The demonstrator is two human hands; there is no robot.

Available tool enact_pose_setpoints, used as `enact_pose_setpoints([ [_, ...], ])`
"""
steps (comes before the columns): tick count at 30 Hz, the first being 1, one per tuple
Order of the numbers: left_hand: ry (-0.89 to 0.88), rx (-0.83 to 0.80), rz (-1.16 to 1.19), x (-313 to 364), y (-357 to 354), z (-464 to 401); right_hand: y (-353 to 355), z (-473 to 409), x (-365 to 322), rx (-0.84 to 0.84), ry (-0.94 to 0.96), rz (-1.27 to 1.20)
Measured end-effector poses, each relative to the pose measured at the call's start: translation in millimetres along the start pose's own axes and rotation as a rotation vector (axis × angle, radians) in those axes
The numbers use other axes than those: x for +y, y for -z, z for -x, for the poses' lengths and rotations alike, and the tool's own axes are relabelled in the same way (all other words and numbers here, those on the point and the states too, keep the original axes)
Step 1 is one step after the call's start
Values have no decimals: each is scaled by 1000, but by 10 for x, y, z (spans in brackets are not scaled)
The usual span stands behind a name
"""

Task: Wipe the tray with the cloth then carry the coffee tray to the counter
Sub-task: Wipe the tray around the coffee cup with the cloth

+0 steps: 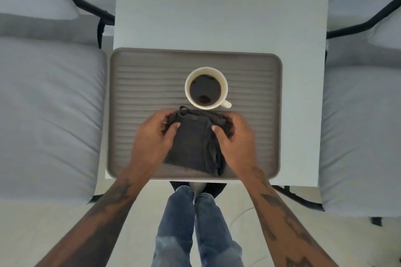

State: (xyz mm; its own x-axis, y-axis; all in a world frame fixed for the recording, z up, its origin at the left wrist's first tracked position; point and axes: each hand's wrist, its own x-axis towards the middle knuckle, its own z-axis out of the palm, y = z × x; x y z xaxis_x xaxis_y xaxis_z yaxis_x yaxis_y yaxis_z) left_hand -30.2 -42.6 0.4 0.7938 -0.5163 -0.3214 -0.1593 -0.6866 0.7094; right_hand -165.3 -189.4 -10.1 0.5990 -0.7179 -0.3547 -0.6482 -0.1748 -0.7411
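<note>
Currently, both hands grip one dark cloth [193,147] over the near half of the tray [134,84]. The left hand [155,134] has its fingers curled round the cloth's upper left corner; the right hand [235,136] pinches the upper right corner in the same way. The cloth hangs or lies folded between them, its long axis running from 12 to 6 o'clock, its lower edge near the tray's 6 o'clock rim.

The tray lies flat on the white worktop [217,17], long axis from 9 to 3 o'clock, with its near rim at the worktop's edge. One mug [206,88] of dark coffee stands on the tray just beyond the cloth at 12 o'clock, handle toward 4 o'clock. The cloth's upper edge is just beside the mug's base; contact cannot be confirmed.

Judgement: wiping strokes toward 9 or 3 o'clock keep clear of the mug; a stroke toward 12 o'clock risks nudging it. Neither hand is clearly nearer.

Count: one tray, one cloth, one mug, two hands.
</note>
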Motion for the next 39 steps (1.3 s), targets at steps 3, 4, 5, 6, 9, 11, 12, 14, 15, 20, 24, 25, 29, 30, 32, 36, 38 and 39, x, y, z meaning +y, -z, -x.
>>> enact_pose_setpoints([
  [3, -151, 231, -202, -70, -85, 90, -2, 151, -35, 152, 102, 115],
  [4, -223, 285, -238, -45, -132, 185, 3, 222, -24, 191, 153, 169],
  [5, -310, 289, -256, -16, -205, 289, 3, 293, 1, 204, 210, 219],
  [6, -396, 242, -289, 15, -300, 387, -7, 362, 47, 177, 267, 256],
  [9, -535, 14, -475, -18, -620, 526, -101, 496, 256, -41, 429, 421],
  [11, -509, -77, -582, -89, -736, 491, -126, 495, 390, -126, 493, 588],
  [12, -492, -107, -614, -122, -762, 468, -113, 470, 434, -155, 517, 641],
  [14, -479, -129, -657, -191, -794, 452, -66, 440, 458, -195, 551, 638],
  [15, -486, -125, -669, -213, -804, 456, -22, 437, 416, -191, 536, 569],
  [20, -482, -111, -705, -210, -817, 456, 406, 149, -183, 202, 388, 167],
  [24, -492, -123, -761, -219, -816, 454, 472, -268, -595, -53, 388, 253],
  [25, -484, -132, -778, -209, -818, 443, 417, -365, -627, -136, 399, 322],
  [29, -471, -136, -766, -217, -835, 432, 209, -590, -619, -253, 416, 477],
  [30, -476, -131, -755, -216, -831, 433, 187, -610, -604, -232, 418, 466],
  [32, -476, -137, -731, -204, -821, 426, 173, -617, -571, -198, 431, 436],
  [36, -487, -196, -502, -158, -659, 408, 246, -507, -485, -207, 385, 284],
  [38, -385, -120, -168, -38, -431, 371, 300, -398, -417, -124, 332, 142],
  [39, -331, -12, -25, 40, -290, 317, 316, -355, -380, -85, 319, 100],
])
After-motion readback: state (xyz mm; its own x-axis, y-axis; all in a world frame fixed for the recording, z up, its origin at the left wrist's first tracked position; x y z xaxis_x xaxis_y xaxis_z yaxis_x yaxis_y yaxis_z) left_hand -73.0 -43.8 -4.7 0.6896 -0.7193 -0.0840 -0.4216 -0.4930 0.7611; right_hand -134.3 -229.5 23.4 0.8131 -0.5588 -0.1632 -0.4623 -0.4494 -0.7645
